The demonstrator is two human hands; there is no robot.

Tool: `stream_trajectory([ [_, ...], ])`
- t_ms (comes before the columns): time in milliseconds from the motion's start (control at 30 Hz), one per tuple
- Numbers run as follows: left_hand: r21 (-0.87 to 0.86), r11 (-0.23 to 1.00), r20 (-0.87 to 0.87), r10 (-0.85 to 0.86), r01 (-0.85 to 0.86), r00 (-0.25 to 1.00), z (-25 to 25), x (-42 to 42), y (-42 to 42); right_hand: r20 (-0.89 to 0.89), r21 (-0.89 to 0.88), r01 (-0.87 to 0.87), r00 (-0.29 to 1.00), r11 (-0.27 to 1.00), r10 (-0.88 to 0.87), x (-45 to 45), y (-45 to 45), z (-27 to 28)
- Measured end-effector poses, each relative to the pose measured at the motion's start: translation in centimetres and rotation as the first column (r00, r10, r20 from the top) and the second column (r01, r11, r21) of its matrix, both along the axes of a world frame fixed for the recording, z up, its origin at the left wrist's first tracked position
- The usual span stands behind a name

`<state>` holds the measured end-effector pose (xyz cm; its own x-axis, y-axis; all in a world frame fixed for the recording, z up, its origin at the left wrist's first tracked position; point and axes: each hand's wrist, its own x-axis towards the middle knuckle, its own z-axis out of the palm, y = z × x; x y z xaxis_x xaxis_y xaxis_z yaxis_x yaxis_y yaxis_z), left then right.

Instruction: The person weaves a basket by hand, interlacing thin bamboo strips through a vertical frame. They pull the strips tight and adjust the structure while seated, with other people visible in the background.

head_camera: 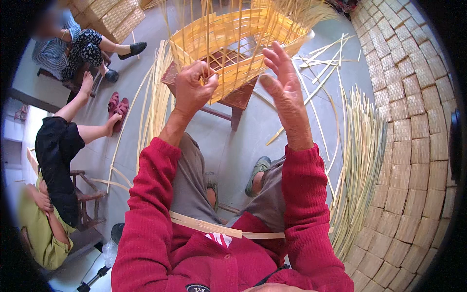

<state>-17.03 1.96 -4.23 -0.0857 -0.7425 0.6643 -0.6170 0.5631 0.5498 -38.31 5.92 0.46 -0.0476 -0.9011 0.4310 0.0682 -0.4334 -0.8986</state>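
In front of me a rectangular basket (233, 78) of yellow woven strips, probably bamboo, rests tilted on a worn red-brown wooden stool (239, 98). Thin upright stakes (208, 33) rise from its walls, and through its open-weave base the stool top shows. My left hand (195, 84) is at the basket's near left corner, thumb and fingertips pinched on a thin strip; the fingers partly hide it. Beside the near right wall, my right hand (284, 87) is raised with fingers apart, holding nothing. A pale flat strip (208, 226) lies across my lap.
Stacked woven pieces (401, 146) line the right side. A bundle of long strips (361, 175) lies beside them, with loose strips (324, 69) across the floor. More strips (160, 98) lie left of the stool. Two seated people are at left, near pink sandals (118, 109).
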Motion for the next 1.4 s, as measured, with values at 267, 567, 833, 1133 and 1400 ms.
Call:
stream_trajectory([
  [267,0.425,0.884,-0.102,-0.169,0.197,0.980,1.4,10.6,-1.2,0.628,0.672,-0.288,0.709,0.683,-0.320,-3.2,-2.8,-3.7],
  [567,0.082,0.993,-0.438,0.112,-0.085,0.892,0.1,13.3,2.5,0.820,0.475,-0.528,0.556,0.704,-0.137,-2.6,-4.0,-6.4],
  [833,0.217,0.976,-0.280,0.033,0.030,0.960,-2.8,9.3,7.7,0.847,0.400,-0.524,0.525,0.752,-0.084,-3.2,-4.0,-6.7],
  [1133,0.153,0.955,-0.453,0.297,-0.255,0.841,-1.2,9.6,3.0,0.792,0.426,-0.461,0.607,0.779,-0.073,-2.3,-3.2,-5.7],
  [1400,0.083,0.987,-0.679,0.155,-0.135,0.718,-5.1,8.3,-1.2,0.737,0.409,-0.430,0.675,0.805,-0.014,-1.3,-3.2,-5.3],
])
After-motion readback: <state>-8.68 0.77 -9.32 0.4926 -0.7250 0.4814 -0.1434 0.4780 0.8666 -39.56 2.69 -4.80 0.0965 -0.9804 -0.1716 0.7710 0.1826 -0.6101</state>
